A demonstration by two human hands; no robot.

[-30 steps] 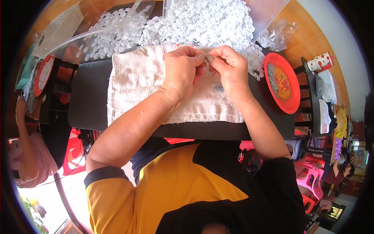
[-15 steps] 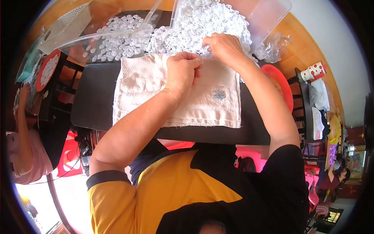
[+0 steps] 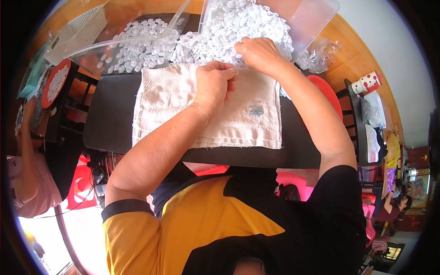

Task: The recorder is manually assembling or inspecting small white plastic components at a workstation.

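A white towel point(image 3: 169, 107) lies spread on a black table point(image 3: 110, 119) in front of me. My left hand point(image 3: 214, 82) rests over the towel's top edge, fingers pinched on a small white plastic ring. My right hand point(image 3: 256, 52) reaches further back into a large heap of small white plastic pieces point(image 3: 229, 27), fingers closed among them. A few small grey-blue bits point(image 3: 255, 110) lie on the towel's right half.
A clear plastic bin point(image 3: 311, 18) and a clear tray point(image 3: 133, 46) hold more white pieces. A red plate point(image 3: 330, 98) sits at the right, a white mesh basket point(image 3: 75, 32) at back left. Another person point(image 3: 27, 169) sits at the left.
My hands, held together over the towel a second ago, have parted. The right hand moved back into the heap of white pieces; the left stayed over the towel.
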